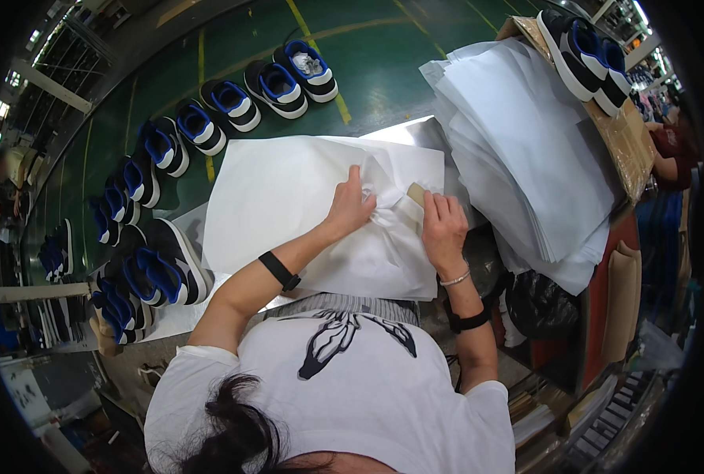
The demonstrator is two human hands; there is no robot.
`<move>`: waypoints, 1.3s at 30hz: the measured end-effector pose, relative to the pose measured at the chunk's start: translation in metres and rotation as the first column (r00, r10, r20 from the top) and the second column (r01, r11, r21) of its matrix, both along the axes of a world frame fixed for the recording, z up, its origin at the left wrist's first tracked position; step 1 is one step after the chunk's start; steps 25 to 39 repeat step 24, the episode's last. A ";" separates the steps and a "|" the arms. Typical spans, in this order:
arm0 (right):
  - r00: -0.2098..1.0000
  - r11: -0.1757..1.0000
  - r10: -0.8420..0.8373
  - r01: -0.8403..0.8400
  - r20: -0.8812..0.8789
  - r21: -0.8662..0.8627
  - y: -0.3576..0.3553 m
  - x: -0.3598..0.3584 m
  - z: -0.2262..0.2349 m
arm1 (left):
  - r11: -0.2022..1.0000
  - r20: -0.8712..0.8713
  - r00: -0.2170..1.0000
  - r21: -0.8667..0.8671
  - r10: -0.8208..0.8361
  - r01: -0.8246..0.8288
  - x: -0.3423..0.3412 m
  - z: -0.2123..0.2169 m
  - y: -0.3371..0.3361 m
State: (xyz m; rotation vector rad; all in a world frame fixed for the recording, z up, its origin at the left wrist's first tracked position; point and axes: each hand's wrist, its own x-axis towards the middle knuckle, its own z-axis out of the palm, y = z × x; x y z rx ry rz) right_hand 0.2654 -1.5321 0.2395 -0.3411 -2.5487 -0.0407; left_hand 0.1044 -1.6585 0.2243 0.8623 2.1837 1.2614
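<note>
A large sheet of white tissue paper (289, 197) lies spread on the metal worktable (415, 130). My left hand (350, 207) pinches a crumpled fold of that sheet near its right side. My right hand (443, 229) rests just to the right, fingers closed on the same bunched paper, with a small tan piece (416, 193) showing at its fingertips. What the paper wraps is hidden. Both wrists wear black bands.
A thick stack of white paper sheets (525, 150) lies at the right. Black and blue shoes (589, 51) sit on a cardboard box at top right. A row of the same shoes (233, 103) curves along the table's left and far edge. Another person's arm (668, 154) is at far right.
</note>
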 end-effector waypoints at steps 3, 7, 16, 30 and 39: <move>0.989 0.993 0.030 -0.046 0.146 0.107 0.008 0.006 -0.022 | 0.985 -0.446 0.883 0.022 -0.145 0.172 0.006 0.006 -0.011; 0.992 0.997 -0.047 0.039 0.115 0.069 0.012 0.005 -0.013 | 0.891 -0.614 0.664 -0.159 -0.427 0.425 -0.006 -0.003 -0.013; 0.927 0.923 0.373 -0.375 -0.032 -0.092 -0.041 -0.019 -0.003 | 0.959 -0.340 0.916 -0.252 -0.211 0.128 -0.018 -0.016 0.011; 0.990 0.992 0.112 -0.116 0.091 0.043 -0.013 0.014 -0.023 | 0.991 0.059 0.991 0.065 -0.118 0.114 -0.035 -0.033 -0.026; 0.990 0.992 0.112 -0.116 0.091 0.043 -0.013 0.014 -0.023 | 0.991 0.059 0.991 0.065 -0.118 0.114 -0.035 -0.033 -0.026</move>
